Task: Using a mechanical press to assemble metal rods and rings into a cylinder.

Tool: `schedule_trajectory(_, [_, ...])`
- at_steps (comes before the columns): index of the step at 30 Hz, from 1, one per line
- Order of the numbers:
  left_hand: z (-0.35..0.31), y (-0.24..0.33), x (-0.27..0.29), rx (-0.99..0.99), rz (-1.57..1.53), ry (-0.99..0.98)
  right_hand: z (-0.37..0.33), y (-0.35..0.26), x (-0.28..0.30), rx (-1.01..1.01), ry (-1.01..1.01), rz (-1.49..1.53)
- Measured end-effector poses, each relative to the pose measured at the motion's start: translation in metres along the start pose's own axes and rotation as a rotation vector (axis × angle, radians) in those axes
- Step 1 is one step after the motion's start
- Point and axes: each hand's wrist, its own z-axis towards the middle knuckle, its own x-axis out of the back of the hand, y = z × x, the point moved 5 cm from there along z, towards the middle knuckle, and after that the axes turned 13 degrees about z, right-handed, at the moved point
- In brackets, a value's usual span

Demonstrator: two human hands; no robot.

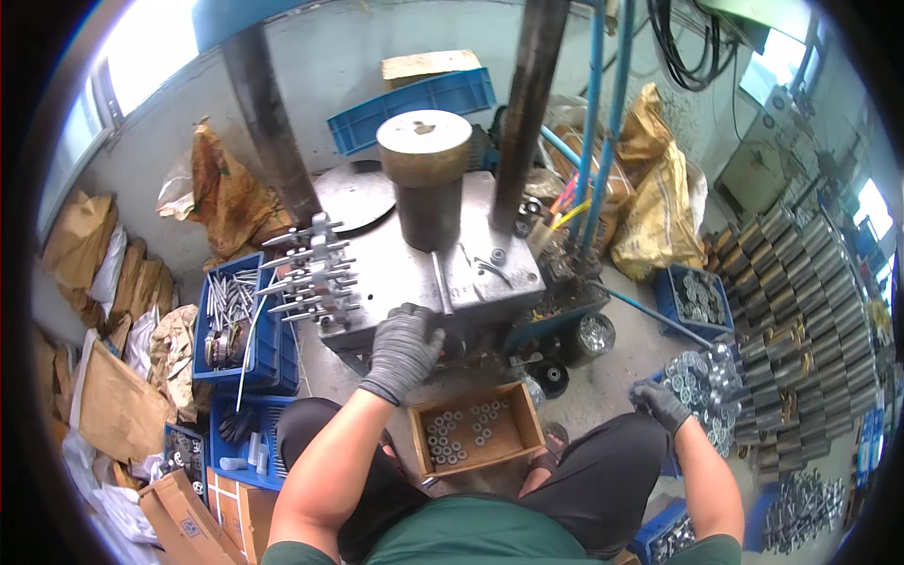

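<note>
My left hand, in a grey knit glove, is at the front edge of the steel press bed. Its fingers look curled, and whatever they may hold is hidden. Just beyond them a short metal rod lies on the bed, below a thick steel cylinder with a wide round head. My right hand, gloved alike, is closed at the left side of a blue bin of shiny ring-shaped metal parts; what is in its fingers cannot be made out. Between my knees a wooden box contains several small metal rings.
A rack of pointed metal pins stands at the bed's left corner. Blue crates with metal rods sit at left, stacked metal tubes at right. Dark columns and blue pipes rise behind the bed.
</note>
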Motion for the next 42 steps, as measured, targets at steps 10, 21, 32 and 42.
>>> schedule_trajectory(10, [-0.028, 0.061, -0.03, -0.296, -0.447, -0.292, -0.025, -0.192, -0.261, 0.288, -0.514, 0.344])
schedule_trajectory(21, [-0.055, 0.103, -0.064, -0.218, -1.138, -0.672, -0.032, -0.162, -0.324, 0.339, -0.574, 0.41])
schedule_trajectory(32, [-0.086, 0.101, -0.088, -0.005, -1.212, -0.85, -0.017, -0.173, -0.306, 0.476, -0.414, 0.677])
schedule_trajectory(42, [-0.074, 0.072, -0.112, 0.577, -1.657, -0.921, 0.01, -0.162, -0.271, 0.285, -0.275, 0.699])
